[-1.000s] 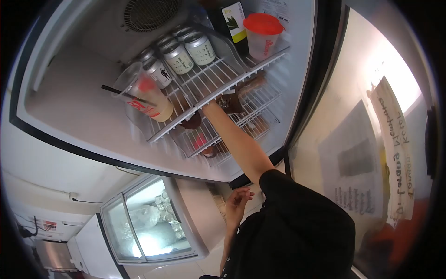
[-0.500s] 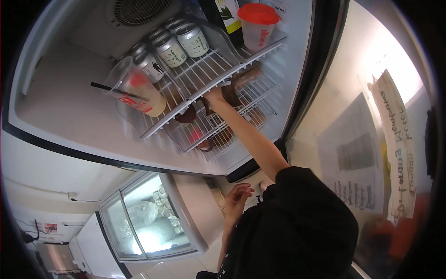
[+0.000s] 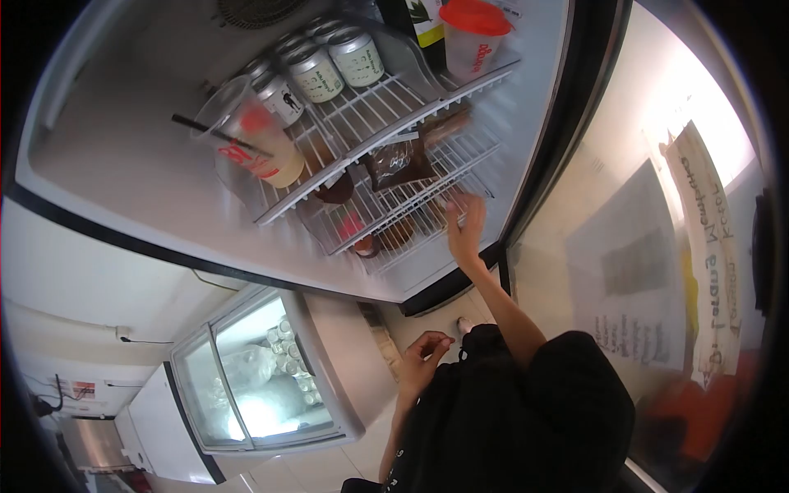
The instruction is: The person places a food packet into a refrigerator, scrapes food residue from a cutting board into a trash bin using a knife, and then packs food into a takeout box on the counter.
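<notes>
My right hand [image 3: 467, 228] is just outside the open fridge, in front of the lower wire shelf [image 3: 472, 177]. Its fingers are loosely bent and apart, slightly blurred, with nothing seen in them. A clear plastic bag with dark brown contents [image 3: 400, 163] lies on that shelf, to the left of this hand. Close to my body, my left hand [image 3: 423, 361] hangs with loosely curled fingers and appears to hold nothing. Beside the bag, under the upper shelf, sits a brown rounded item [image 3: 335, 189] that I cannot identify.
The upper wire shelf [image 3: 386, 146] carries several cans [image 3: 357, 57], a cup with a black straw [image 3: 267, 156] and a red-lidded cup [image 3: 475, 41]. The fridge's glass door [image 3: 608, 238] stands open on the right. A lit chest freezer [image 3: 263, 378] is at lower left.
My right hand has drawn back from the bag on the shelf to outside the fridge. The bag stays on the shelf. My left hand has barely moved.
</notes>
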The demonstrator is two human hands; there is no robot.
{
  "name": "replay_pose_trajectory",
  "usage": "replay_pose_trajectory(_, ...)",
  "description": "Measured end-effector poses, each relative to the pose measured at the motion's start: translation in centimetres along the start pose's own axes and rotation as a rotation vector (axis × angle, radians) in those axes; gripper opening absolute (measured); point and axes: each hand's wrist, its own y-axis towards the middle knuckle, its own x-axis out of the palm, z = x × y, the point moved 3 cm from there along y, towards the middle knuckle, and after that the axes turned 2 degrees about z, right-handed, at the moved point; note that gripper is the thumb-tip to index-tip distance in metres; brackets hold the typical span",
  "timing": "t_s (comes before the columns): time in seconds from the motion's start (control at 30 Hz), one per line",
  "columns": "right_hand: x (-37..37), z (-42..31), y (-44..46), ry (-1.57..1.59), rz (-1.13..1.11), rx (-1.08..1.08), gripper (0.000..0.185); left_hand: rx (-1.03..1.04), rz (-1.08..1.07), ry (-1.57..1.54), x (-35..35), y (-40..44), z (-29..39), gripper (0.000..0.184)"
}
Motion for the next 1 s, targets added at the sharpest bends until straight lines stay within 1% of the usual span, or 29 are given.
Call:
replay_pose_trajectory(0.07, -0.8, 3.5, -4.3, 0.063, -0.023, 0.161, 0.024, 0.035, 0.013, 0.0, -0.1, -1.3, -0.7, 0.017)
replay_pose_trajectory(0.13, -2.0, 8.3, -9.2, -0.169, -0.222, 0.237, 0.03, 0.086, 0.046, -0.024, -0.3, -2.9, -0.6, 0.017)
replay_pose_trajectory(0.23, -5.0, 15.8, -18.4, -0.509, -0.768, 0.362, 0.038, 0.078, 0.08, -0.164, -0.7, -5.3, -0.5, 0.012)
replay_pose_trajectory(0.27, -6.3, 17.4, -21.5, -0.609, -0.954, 0.385, 0.039, 0.06, 0.08, -0.146, -1.0, -6.0, -0.8, 0.013)
replay_pose_trajectory(0.3, -8.9, 16.5, -23.3, -0.589, -1.06, 0.531, 0.045, 0.044, 0.082, -0.13, -1.3, -6.9, -1.1, 0.015)
replay_pose_trajectory(0.33, -11.0, 16.1, -25.6, -0.558, -1.149, 0.593, 0.054, 0.025, 0.085, -0.117, -1.5, -7.7, -1.5, 0.016)
replay_pose_trajectory(0.37, -12.5, 17.3, -28.6, -0.609, -1.425, 0.614, 0.066, 0.04, 0.08, -0.088, -1.8, -8.5, -2.2, 0.019)
replay_pose_trajectory(0.43, -15.6, 24.4, -39.0, -0.504, -1.933, 0.578, 0.076, 0.056, 0.063, -0.039, -2.5, -9.9, -4.5, 0.023)
replay_pose_trajectory(0.57, -24.1, 21.3, -43.2, -0.294, -1.625, 1.047, 0.082, -0.072, 0.088, 0.043, -3.9, -13.2, -11.2, 0.039)
replay_pose_trajectory(0.63, -27.1, 17.9, -43.3, -0.184, -1.427, 1.24, 0.085, -0.159, 0.081, 0.128, -4.6, -15.3, -14.3, 0.047)
replay_pose_trajectory(0.67, -28.8, 11.9, -40.6, -0.184, -1.218, 1.475, 0.077, -0.147, 0.056, 0.288, -4.8, -16.4, -16.4, 0.049)
replay_pose_trajectory(0.7, -31.0, 9.7, -39.8, -0.197, -1.172, 1.519, 0.073, -0.134, 0.031, 0.449, -4.9, -17.8, -19.1, 0.05)
replay_pose_trajectory(0.73, -33.2, 9.0, -40.1, -0.209, -1.125, 1.565, 0.068, -0.122, 0.006, 0.61, -5.1, -19.1, -21.7, 0.052)
replay_pose_trajectory(0.77, -36.6, 13.2, -43.0, -0.254, -1.058, 1.727, 0.061, -0.221, -0.133, 0.683, -5.2, -20.2, -24.9, 0.049)
replay_pose_trajectory(0.8, -39.3, 13.6, -42.7, -0.355, -0.898, 1.781, 0.065, -0.323, -0.272, 0.751, -5.5, -21.4, -28.2, 0.048)
replay_pose_trajectory(0.83, -41.3, 13.9, -42.0, -0.504, -0.627, 1.701, 0.076, -0.425, -0.413, 0.816, -5.8, -23.0, -30.9, 0.049)
replay_pose_trajectory(0.87, -42.8, 15.8, -41.0, -0.616, -0.57, 1.589, 0.098, -0.581, -0.4, 0.554, -6.2, -24.7, -32.8, 0.059)
replay_pose_trajectory(0.9, -45.0, 21.4, -41.2, -0.875, -0.625, 1.1, 0.09, -0.726, -0.381, 0.287, -6.6, -26.4, -34.4, 0.071)
replay_pose_trajectory(0.93, -43.5, 18.2, -38.0, -0.897, -0.703, 0.405, 0.075, -0.845, -0.375, 0.148, -6.7, -27.6, -34.8, 0.079)
replay_pose_trajectory(0.97, -42.0, 17.2, -35.3, -0.839, -0.864, 0.617, 0.068, -0.966, -0.356, 0.018, -6.8, -28.9, -35.3, 0.088)
replay_pose_trajectory(1.0, -41.2, 17.3, -34.5, -0.778, -0.994, 0.427, 0.073, -1.071, -0.349, 0.021, -6.9, -29.5, -34.5, 0.092)
